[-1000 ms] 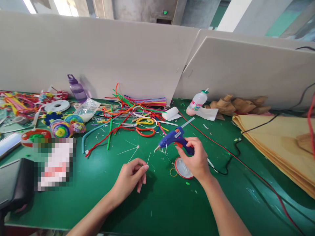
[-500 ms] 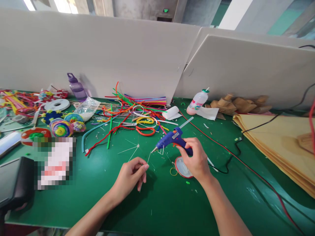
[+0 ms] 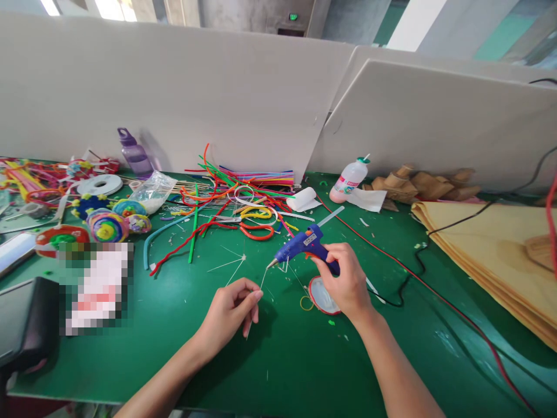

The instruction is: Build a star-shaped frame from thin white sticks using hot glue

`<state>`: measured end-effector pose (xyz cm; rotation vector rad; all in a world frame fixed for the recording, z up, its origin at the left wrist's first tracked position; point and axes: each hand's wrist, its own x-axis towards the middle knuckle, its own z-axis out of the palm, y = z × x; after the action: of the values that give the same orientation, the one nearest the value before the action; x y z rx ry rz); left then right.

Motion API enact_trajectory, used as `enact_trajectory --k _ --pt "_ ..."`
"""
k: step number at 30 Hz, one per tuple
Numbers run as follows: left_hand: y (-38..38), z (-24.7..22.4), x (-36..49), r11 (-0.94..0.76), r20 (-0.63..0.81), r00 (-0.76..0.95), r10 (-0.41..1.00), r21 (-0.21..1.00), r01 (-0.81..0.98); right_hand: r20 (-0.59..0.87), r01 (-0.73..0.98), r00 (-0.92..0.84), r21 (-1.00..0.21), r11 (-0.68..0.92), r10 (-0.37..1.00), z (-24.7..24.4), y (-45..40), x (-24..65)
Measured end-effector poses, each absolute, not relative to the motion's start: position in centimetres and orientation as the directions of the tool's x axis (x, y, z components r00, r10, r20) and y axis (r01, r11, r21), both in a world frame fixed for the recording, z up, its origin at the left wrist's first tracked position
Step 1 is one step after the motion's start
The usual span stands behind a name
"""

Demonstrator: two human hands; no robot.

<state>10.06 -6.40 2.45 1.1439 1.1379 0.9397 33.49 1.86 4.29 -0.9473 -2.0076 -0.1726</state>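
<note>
My right hand (image 3: 348, 281) is wrapped round the handle of a blue glue gun (image 3: 300, 246), with a clear glue stick (image 3: 331, 216) jutting from its back. The metal nozzle points left and down, at the upper tip of a thin white stick (image 3: 263, 281). My left hand (image 3: 235, 310) pinches this stick between thumb and fingers, its lower end showing below the hand. Beyond the left hand, several thin white sticks joined at a whitish blob (image 3: 243, 257) lie on the table. A round lid with a red rim (image 3: 311, 298) lies beside my right hand, partly hidden by it.
Coloured pipe cleaners (image 3: 256, 180) and scissors (image 3: 257, 231) lie toward the back of the green table (image 3: 278, 371). A pink-labelled bottle (image 3: 349, 181) and a purple bottle (image 3: 136, 155) stand near the partition. A black cord (image 3: 422, 255) and brown paper (image 3: 483, 249) are on the right.
</note>
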Motion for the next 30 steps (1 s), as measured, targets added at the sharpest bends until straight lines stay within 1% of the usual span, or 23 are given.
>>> enact_trajectory --k 9,14,21,26,30 --pt "-6.38 2.51 10.11 0.167 -0.165 0.188 0.968 0.986 0.005 0.775 0.686 -0.327 -0.198 0.7 0.54 4.19 1.9 33.52" --pt "-6.35 2.52 10.04 0.147 -0.151 0.182 0.972 0.988 0.035 0.782 0.681 -0.328 -0.193 0.706 0.53 3.91 2.08 33.55" --pt "-6.28 2.36 10.0 0.148 -0.153 0.172 0.973 0.988 0.042 0.805 0.687 -0.304 -0.185 0.703 0.509 3.94 2.03 33.52" --pt "-6.31 2.39 10.03 0.165 -0.167 0.167 0.972 0.986 0.025 0.819 0.669 -0.31 -0.172 0.723 0.483 3.87 1.95 33.37" --pt "-6.29 2.43 10.05 0.167 -0.165 0.162 0.973 0.986 0.0 0.831 0.658 -0.33 -0.139 0.74 0.449 4.0 1.83 33.28"
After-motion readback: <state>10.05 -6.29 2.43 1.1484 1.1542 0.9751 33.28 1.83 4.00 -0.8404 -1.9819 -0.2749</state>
